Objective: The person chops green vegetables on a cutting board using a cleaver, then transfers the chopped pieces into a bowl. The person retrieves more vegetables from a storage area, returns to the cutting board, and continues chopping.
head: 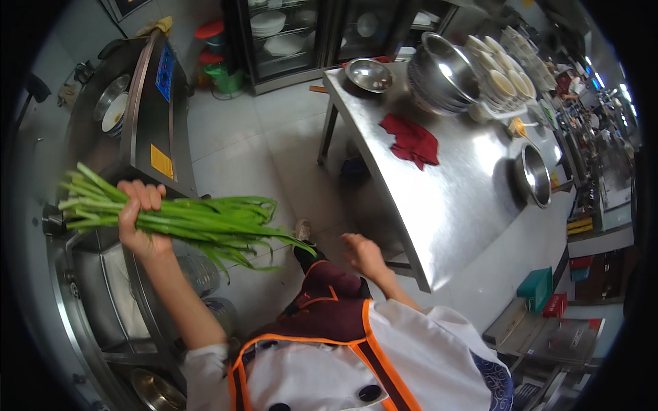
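Note:
My left hand (141,218) is closed around a bunch of long green leafy stalks (205,216), likely garlic chives or scallions. Their pale ends point left and the loose green tips droop to the right. The bunch is held up near the steel sink (110,293) and the corner of a steel counter unit. My right hand (365,254) hangs in front of my apron (329,303), fingers slightly curled and holding nothing. It is nearest to the edge of a stainless steel table (411,221), apart from it.
On the table are a red cloth (410,141), a shallow steel bowl (369,75), large nested bowls (444,72), stacked white dishes (501,77) and another steel bowl (533,174) near the far edge. Glass-door cabinets (282,41) stand ahead. Large plastic bottles (198,275) sit beside the sink.

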{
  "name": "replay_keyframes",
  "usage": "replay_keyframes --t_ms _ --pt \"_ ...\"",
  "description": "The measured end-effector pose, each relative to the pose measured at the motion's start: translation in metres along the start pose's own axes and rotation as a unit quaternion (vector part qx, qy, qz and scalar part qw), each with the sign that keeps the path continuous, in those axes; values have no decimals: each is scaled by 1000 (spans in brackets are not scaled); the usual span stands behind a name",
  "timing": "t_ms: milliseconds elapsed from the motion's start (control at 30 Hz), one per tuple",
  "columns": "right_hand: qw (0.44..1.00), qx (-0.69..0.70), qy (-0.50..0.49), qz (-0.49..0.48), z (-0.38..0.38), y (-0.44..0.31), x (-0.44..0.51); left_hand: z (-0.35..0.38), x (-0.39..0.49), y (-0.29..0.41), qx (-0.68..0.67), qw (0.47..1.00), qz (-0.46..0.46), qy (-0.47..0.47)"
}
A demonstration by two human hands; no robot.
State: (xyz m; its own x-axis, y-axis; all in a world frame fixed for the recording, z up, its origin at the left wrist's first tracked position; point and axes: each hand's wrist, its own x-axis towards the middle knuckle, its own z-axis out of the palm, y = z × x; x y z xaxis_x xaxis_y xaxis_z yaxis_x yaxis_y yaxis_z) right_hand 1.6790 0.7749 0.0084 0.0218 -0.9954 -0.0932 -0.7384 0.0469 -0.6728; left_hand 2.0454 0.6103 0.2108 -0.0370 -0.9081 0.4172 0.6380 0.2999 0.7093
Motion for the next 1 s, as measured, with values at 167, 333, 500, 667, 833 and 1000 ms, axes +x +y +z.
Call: replay_keyframes --t_ms 167,333,500,667,833,1000 --pt "967 181 181 7 -38 -41 192 -29 147 -53 18 998 -14 -58" --pt "924 269 152 -225 -80 -161 382 -40 284 -88 45 991 -23 -127" --pt "891 279 161 -321 -72 -222 547 -66 424 -160 53 973 -38 -220" --pt "907 205 268 -253 -94 -187 666 -75 567 -254 33 932 -183 -312" --pt "900 118 418 -29 -136 -161 732 -28 686 -360 -48 843 -317 -432" --pt "854 161 455 195 -164 -101 781 34 750 -470 -85 729 -379 -564"
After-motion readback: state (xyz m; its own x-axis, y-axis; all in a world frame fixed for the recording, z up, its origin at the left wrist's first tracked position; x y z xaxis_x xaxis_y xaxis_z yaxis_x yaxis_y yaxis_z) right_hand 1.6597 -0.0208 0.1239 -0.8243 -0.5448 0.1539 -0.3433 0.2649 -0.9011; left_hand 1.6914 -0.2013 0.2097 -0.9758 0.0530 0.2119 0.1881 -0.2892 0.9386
